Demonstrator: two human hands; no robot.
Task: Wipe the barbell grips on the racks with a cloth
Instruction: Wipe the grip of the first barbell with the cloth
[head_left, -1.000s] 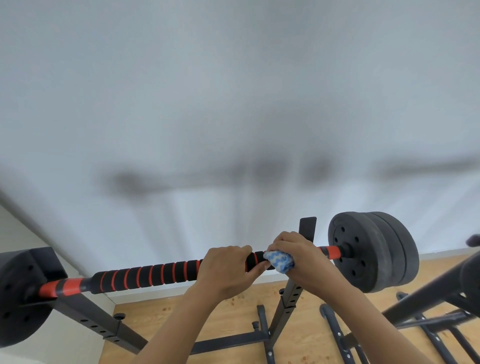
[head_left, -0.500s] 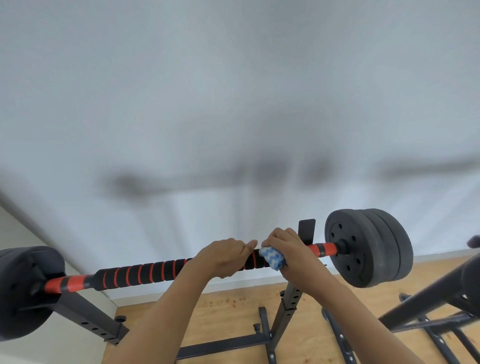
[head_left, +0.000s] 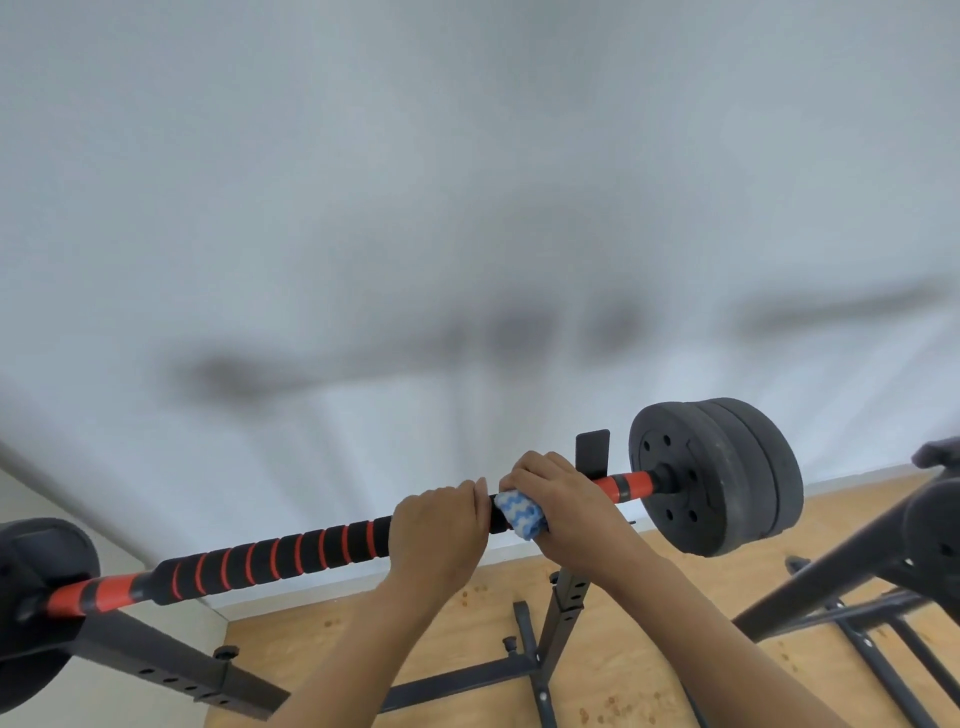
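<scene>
Low in the frame, your left hand (head_left: 439, 525) clamps the racked barbell's foam grip (head_left: 275, 558) to steady it, so your right hand (head_left: 563, 501), closed around the blue-white cloth (head_left: 519, 514), can rub.

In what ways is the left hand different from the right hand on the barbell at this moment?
The left hand grips the black foam grip bare, while the right hand presses a blue and white cloth against the bar. The left hand sits nearer the middle of the bar; the right hand is closer to the rack upright and weight plates. Both are closed over the bar from above, almost touching.
</scene>
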